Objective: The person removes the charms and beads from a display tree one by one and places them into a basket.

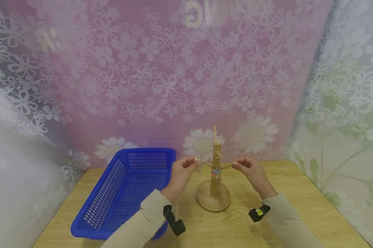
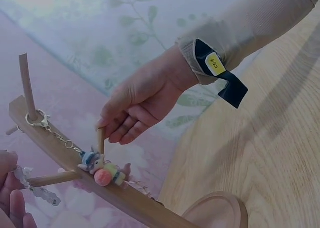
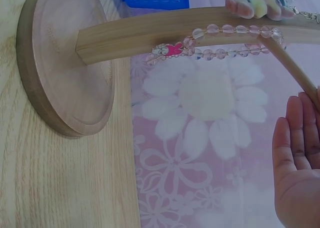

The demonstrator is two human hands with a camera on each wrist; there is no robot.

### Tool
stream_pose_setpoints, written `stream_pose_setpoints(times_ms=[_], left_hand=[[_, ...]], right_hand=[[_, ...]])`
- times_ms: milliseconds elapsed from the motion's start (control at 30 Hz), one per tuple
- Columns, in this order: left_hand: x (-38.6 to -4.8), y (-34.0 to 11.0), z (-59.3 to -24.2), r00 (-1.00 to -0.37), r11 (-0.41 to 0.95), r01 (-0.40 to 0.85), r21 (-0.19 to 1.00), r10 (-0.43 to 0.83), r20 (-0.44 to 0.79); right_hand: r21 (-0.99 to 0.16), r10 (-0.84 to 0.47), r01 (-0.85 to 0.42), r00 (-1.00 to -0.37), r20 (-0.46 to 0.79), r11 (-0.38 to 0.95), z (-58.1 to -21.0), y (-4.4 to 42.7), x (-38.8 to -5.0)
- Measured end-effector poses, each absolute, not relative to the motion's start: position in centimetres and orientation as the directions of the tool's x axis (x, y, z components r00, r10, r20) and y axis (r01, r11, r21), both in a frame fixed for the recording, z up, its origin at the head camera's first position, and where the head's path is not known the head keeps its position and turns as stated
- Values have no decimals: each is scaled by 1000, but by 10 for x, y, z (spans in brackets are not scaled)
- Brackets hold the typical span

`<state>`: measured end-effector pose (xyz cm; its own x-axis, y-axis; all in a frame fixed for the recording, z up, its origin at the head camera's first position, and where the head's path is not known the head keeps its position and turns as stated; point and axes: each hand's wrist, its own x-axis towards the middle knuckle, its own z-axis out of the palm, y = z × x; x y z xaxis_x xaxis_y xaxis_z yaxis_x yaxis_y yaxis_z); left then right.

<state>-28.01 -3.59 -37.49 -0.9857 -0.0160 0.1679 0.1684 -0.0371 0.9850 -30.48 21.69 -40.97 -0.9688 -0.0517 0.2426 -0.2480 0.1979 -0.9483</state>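
A wooden stand (image 1: 215, 189) with side pegs rises from a round base. My left hand (image 1: 181, 177) pinches a clear beaded bracelet (image 2: 37, 189) at the tip of the left peg (image 2: 55, 179); the beads look looped around that tip. In the head view, a small bow charm (image 1: 197, 159) shows at those fingertips. The thumb and fingers of my right hand (image 1: 255, 176) pinch the end of the right peg (image 3: 290, 65). A pink beaded bracelet (image 3: 227, 29) hangs on that peg near the post. From an upper peg hangs a keychain with a small figure (image 2: 102, 172).
A blue plastic basket (image 1: 124, 162) stands to the left of the stand on the wooden table (image 1: 245, 224). Behind hangs a pink flowered curtain (image 1: 174, 86), with a pale leafy one (image 1: 344, 120) at the right. Black straps sit on both wrists.
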Motion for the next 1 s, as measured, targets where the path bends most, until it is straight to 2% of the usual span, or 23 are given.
stream_pose_setpoints(times_ms=[433,667,1000], left_hand=[[-290,-44,-370,-980,-75,191,979,-74,185],[-290,-51,-363,-984,-108,163,981,-91,153],[-292,-62,-358,-985,-80,151,985,-97,143]], right_hand=[[-952,-45,-265,-964,261,154,-412,217,-306],[-949,-53,-287,-958,283,129,-413,216,-305],[-945,-47,-303,-953,299,126,-416,215,-305]])
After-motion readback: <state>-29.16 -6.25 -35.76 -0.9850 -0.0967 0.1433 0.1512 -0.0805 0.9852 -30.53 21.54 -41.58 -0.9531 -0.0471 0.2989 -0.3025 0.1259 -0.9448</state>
